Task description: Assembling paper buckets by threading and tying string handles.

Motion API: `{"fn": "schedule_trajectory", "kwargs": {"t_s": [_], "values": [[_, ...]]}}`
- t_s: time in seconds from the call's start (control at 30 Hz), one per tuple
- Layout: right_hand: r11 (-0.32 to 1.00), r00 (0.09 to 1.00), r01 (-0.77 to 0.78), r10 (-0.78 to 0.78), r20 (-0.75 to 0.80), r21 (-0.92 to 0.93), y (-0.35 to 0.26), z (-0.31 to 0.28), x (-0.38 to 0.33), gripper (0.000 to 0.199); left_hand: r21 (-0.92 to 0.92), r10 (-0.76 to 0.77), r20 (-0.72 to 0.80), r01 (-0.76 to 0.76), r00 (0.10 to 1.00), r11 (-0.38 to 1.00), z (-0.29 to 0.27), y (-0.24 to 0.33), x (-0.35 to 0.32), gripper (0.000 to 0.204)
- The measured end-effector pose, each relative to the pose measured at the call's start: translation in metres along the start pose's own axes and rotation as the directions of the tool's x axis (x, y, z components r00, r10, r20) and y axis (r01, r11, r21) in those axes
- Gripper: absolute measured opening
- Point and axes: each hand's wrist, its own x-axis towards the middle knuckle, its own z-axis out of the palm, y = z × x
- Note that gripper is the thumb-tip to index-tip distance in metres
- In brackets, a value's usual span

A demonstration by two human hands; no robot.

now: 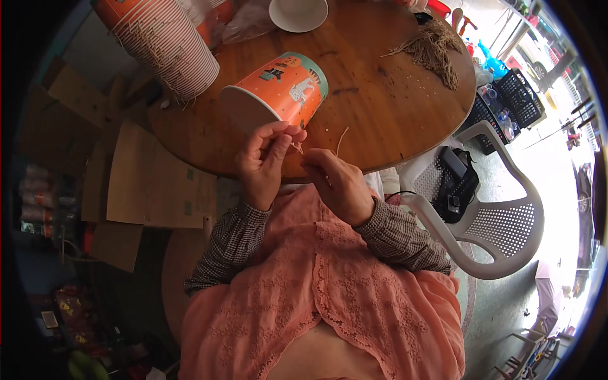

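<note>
An orange paper bucket with a pale green base lies on its side on the wooden table, its open rim facing left and toward me. At the near side of that rim, my left hand is closed in a pinch on a thin beige string. Just to the right, the fingers of my right hand pinch the same string, and a loose tail of it stands up behind the knuckles. Whether the string passes through the bucket's wall is hidden by my fingers.
A tall nested stack of similar buckets with strings leans at the far left. A white bowl stands at the back, and a bundle of beige strings lies far right. A white plastic chair holds a black bag; cardboard stands left.
</note>
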Motion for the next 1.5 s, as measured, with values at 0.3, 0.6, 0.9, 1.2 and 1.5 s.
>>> {"fn": "schedule_trajectory", "kwargs": {"t_s": [0.3, 0.6, 0.9, 1.2, 1.5], "values": [[0.998, 0.986, 0.013, -0.002, -0.165, 0.067, -0.007, -0.001, 0.019, 0.031, -0.303, -0.142, 0.008, 0.138, 0.99, 0.943, 0.005, 0.008, 0.002, 0.02], [0.981, 0.968, 0.145, -0.168, -0.187, -0.128, -0.003, 0.005, 0.023, 0.023, -0.477, -0.191, -0.03, 0.154, 0.981, 0.865, 0.009, 0.009, 0.001, 0.019], [0.993, 0.973, 0.09, -0.103, -0.206, -0.074, -0.011, -0.007, 0.03, 0.014, 0.25, 0.167, 0.062, -0.178, 0.984, 0.952, 0.0, 0.008, -0.003, 0.015], [0.993, 0.982, 0.024, -0.045, -0.185, -0.115, -0.015, -0.02, 0.031, 0.019, -0.038, -0.094, 0.028, 0.095, 0.995, 0.995, 0.0, 0.008, 0.0, 0.011], [0.836, 0.918, 0.358, -0.398, -0.009, -0.415, -0.03, -0.033, 0.033, 0.031, 0.071, -0.014, 0.099, 0.007, 0.995, 0.997, 0.01, 0.021, 0.006, 0.01]]}}
